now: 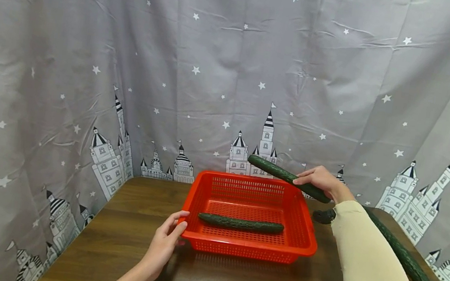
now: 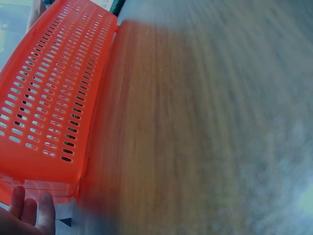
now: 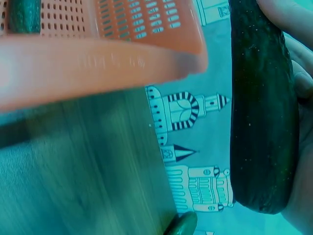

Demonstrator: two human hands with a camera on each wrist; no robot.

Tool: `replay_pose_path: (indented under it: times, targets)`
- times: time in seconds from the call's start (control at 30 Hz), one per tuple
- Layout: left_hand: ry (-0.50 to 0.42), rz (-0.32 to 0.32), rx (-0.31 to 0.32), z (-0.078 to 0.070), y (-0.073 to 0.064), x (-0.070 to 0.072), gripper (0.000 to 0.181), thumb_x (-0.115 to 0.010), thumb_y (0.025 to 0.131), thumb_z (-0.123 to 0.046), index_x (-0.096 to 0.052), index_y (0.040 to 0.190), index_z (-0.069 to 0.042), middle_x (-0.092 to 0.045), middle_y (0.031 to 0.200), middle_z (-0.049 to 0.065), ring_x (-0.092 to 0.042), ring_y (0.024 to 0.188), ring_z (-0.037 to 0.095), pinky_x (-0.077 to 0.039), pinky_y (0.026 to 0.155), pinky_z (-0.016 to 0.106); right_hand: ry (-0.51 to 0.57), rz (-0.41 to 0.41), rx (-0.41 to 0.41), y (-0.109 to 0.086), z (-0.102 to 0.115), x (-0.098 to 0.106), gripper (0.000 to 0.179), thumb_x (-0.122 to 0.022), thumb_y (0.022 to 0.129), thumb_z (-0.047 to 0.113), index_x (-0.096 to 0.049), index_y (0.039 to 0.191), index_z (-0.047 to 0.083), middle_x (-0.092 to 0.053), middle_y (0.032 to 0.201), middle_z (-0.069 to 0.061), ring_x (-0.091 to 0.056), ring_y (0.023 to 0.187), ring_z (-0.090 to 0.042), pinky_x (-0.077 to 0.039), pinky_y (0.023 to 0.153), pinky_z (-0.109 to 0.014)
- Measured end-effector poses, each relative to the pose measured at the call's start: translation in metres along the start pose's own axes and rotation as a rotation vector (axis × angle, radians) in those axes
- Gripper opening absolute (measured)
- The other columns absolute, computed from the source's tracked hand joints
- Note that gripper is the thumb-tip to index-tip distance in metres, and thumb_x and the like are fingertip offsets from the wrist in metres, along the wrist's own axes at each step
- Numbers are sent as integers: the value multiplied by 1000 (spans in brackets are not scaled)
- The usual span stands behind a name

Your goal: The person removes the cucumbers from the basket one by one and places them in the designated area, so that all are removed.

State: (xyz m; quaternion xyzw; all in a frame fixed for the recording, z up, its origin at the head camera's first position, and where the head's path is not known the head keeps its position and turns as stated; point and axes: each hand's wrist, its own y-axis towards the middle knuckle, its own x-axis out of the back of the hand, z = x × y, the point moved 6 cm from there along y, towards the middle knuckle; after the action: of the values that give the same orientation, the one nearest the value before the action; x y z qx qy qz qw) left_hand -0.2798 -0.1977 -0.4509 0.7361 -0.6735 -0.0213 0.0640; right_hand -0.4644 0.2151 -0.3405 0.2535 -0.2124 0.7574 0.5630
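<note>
A red perforated plastic basket (image 1: 244,250) stands on the wooden table. My left hand (image 1: 164,242) grips the basket's rim at its near left corner, and fingers (image 2: 46,210) show against the basket end in the left wrist view. One long green cucumber (image 1: 239,223) lies crosswise inside the basket. Over the basket's far right corner, my right hand (image 1: 322,181) holds a second cucumber (image 1: 270,167), tilted with its left end higher. In the right wrist view this cucumber (image 3: 261,112) is close to the camera, with thumb and fingers along its side.
A third cucumber (image 1: 402,254) lies on the table at the right, partly hidden behind the right sleeve (image 1: 374,269). The brown table (image 1: 129,223) meets a grey curtain (image 1: 198,85) printed with stars and castles at its back and sides. A black device (image 1: 323,215) is at the right wrist.
</note>
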Motion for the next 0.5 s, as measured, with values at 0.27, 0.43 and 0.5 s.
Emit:
replay_pose_path:
  times: [0.27, 0.43, 0.5]
  targets:
    - [4, 0, 16, 3, -2, -1, 39, -59, 103, -26, -54, 139, -15, -59, 121, 18, -60, 95, 16, -54, 84, 41, 9, -50, -37, -16, -21, 15, 59, -74, 90, 35, -61, 134, -2, -45, 150, -28, -43, 137, -45, -48, 103, -50]
    - [5, -3, 12, 2, 0, -1, 39, -59, 103, -27, -54, 139, -15, -59, 121, 18, -61, 93, 17, -54, 83, 41, 20, -92, -46, -27, -34, 27, 59, -74, 91, 33, -60, 134, -4, -44, 149, -31, -45, 136, -43, -53, 97, -41]
    - [6, -5, 9, 2, 1, -1, 39, -59, 103, -26, -54, 139, -16, -58, 122, 17, -60, 94, 17, -55, 84, 41, 35, -102, -48, -30, -39, 31, 59, -74, 91, 32, -60, 134, -5, -45, 149, -31, -50, 133, -40, -55, 93, -36]
